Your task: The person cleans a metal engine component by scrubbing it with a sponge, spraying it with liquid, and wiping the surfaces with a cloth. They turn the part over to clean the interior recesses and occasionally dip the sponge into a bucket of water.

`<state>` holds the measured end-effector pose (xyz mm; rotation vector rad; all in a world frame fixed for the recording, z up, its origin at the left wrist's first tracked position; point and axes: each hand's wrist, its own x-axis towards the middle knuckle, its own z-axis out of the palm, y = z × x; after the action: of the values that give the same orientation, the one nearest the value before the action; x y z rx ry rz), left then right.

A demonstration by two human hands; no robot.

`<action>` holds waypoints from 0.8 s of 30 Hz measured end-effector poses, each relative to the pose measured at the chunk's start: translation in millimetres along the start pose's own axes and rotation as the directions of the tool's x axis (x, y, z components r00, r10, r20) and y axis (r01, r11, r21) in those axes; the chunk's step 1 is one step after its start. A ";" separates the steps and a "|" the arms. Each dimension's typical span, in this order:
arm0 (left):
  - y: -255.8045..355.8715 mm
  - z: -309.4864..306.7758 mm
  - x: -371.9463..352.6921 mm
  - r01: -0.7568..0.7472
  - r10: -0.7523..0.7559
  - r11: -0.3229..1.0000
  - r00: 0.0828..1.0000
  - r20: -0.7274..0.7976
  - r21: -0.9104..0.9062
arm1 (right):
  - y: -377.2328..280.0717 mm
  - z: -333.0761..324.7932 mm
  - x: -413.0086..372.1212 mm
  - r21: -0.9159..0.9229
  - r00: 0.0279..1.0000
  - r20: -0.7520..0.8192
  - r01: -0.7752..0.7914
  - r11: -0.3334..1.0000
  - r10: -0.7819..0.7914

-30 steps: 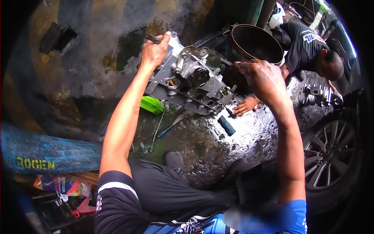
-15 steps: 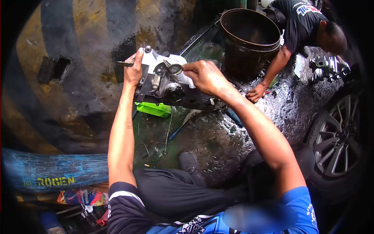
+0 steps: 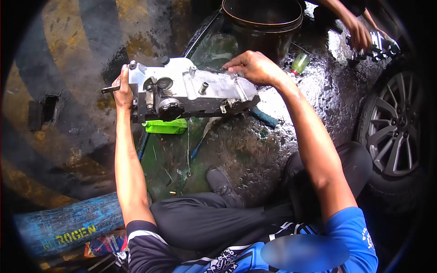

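Observation:
A silver cast-metal engine part (image 3: 218, 85) with dark lower edging lies in front of me, with round openings and fittings along its near side. My left hand (image 3: 122, 91) is closed around its left end, and a dark flat strip (image 3: 110, 89) sticks out beside the fingers. At the part's far upper edge is my right hand (image 3: 257, 67), fingers bent and pressed together. Whatever those fingers pinch, if anything, is too small to make out. Below the part's left half sits a bright green container (image 3: 166, 127).
A large dark drum (image 3: 266, 32) stands behind the engine part. A co-worker's hand (image 3: 359, 35) is over a black-and-silver part at upper right. A wheel (image 3: 398, 129) stands at right, a blue cylinder (image 3: 68, 223) lies at lower left, and a green bottle (image 3: 299, 63) is on the wet floor.
My right hand has moved from the round fitting to the part's far upper edge. More of the silver face shows. The co-worker's hand has left the floor for the black-and-silver part.

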<state>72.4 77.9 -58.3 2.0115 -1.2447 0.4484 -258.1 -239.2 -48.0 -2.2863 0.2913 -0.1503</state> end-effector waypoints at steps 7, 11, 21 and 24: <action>12.4 -0.2 4.4 0.104 -0.106 0.994 0.993 -0.046 -0.042 | -10.9 57.1 -17.5 0.096 0.989 -0.141 0.049 0.994 -0.035; 20.1 0.8 2.4 0.196 -0.202 0.963 0.979 -0.011 -0.183 | 30.0 13.2 -22.3 -0.068 0.994 0.106 -0.003 0.998 0.011; 32.4 -7.3 -2.6 -0.046 0.039 0.987 0.998 -0.051 -0.152 | -40.9 13.3 -15.3 0.209 0.986 -0.106 0.151 0.966 -0.131; 27.6 -8.9 -0.9 -0.500 0.521 0.840 0.852 -0.054 0.212 | -65.9 32.6 -12.0 0.140 0.946 -0.145 0.308 0.941 -0.289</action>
<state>48.4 77.3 -42.0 1.7514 -1.7259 0.9555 -252.6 -170.0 -20.9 -2.1513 -0.0099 -0.4557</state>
